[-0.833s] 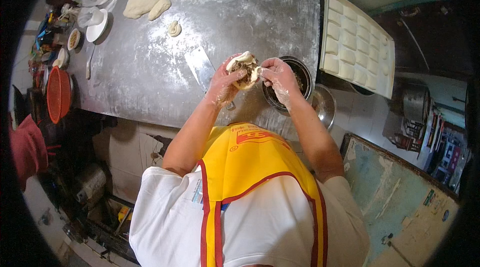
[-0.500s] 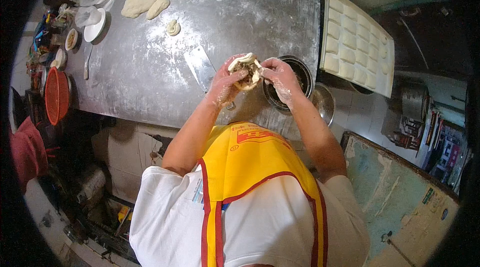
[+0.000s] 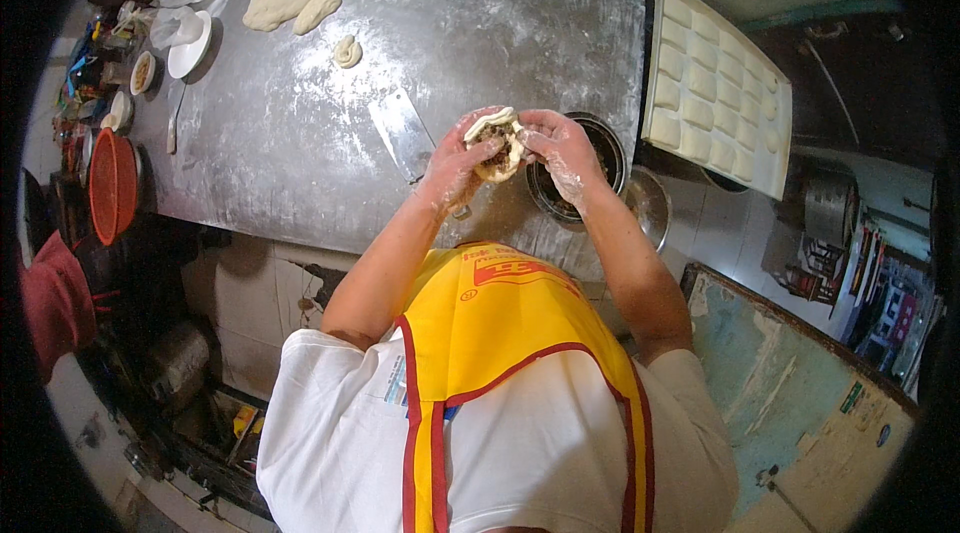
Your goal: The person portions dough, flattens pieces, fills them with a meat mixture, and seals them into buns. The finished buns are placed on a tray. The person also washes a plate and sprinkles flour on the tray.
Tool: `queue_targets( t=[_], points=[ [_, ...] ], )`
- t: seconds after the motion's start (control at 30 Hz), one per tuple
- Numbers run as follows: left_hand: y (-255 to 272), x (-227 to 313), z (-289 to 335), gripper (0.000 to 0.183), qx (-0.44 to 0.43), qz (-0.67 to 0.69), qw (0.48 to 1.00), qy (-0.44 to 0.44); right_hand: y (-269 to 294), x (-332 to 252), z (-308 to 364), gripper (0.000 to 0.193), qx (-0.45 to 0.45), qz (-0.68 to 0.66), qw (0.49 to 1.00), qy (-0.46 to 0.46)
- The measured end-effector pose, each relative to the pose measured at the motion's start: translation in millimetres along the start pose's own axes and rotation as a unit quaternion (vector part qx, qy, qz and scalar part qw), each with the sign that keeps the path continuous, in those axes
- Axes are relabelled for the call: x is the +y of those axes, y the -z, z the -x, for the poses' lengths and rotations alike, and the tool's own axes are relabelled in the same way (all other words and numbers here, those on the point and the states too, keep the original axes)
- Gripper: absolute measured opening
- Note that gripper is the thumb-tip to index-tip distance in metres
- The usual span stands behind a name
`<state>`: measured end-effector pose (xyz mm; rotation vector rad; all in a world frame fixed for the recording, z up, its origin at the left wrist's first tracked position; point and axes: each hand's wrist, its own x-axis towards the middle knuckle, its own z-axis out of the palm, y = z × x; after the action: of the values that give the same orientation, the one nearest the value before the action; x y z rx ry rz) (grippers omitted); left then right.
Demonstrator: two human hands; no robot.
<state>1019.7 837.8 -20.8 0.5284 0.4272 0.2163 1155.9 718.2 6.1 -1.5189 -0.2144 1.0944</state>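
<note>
A filled dough round (image 3: 494,143) (dark filling showing at its middle) is cupped in the left hand (image 3: 452,165) and pinched at its rim by the floured right hand (image 3: 556,147). It is held just left of the dark metal bowl (image 3: 578,178). A cleaver (image 3: 402,132) lies further left of that bowl, a tray of dough pieces (image 3: 712,91) to its right.

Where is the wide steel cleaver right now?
The wide steel cleaver lies flat on the floured metal table, just left of the left hand that cups the filled dough piece.
</note>
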Motion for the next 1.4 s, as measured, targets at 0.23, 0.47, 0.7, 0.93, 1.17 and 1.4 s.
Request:
queue_targets(
  t=[0.23,0.47,0.7,0.93,1.17,1.4],
  points=[
    [-1.3,-5.4,0.0,0.046,0.027,-0.031,0.999,-0.011,-3.2,1.5,2.2,0.018,0.020,0.166,0.978,0.123],
    [5.5,-8.8,0.5,0.034,0.031,-0.135,0.990,-0.011,-8.4,2.3,7.0,0.017,0.043,0.357,0.894,0.268],
    [6.8,-8.5,6.9,0.036,0.017,-0.131,0.991,0.008,-11.4,-6.1,9.4,0.017,0.002,0.379,0.895,0.235],
    [4.8,5.5,6.3,0.039,0.003,-0.143,0.987,0.071,-2.2,-18.0,3.3,0.019,-0.024,0.424,0.875,0.232],
    [10.3,8.7,18.4,0.042,0.036,0.064,0.994,0.084,0.5,1.5,-2.0,0.020,-0.033,0.163,0.986,0.028],
    [12.4,-5.2,17.2,0.045,0.077,-0.087,0.991,0.061,-3.7,0.4,-1.7,0.023,-0.059,0.364,0.925,0.096]
  ],
)
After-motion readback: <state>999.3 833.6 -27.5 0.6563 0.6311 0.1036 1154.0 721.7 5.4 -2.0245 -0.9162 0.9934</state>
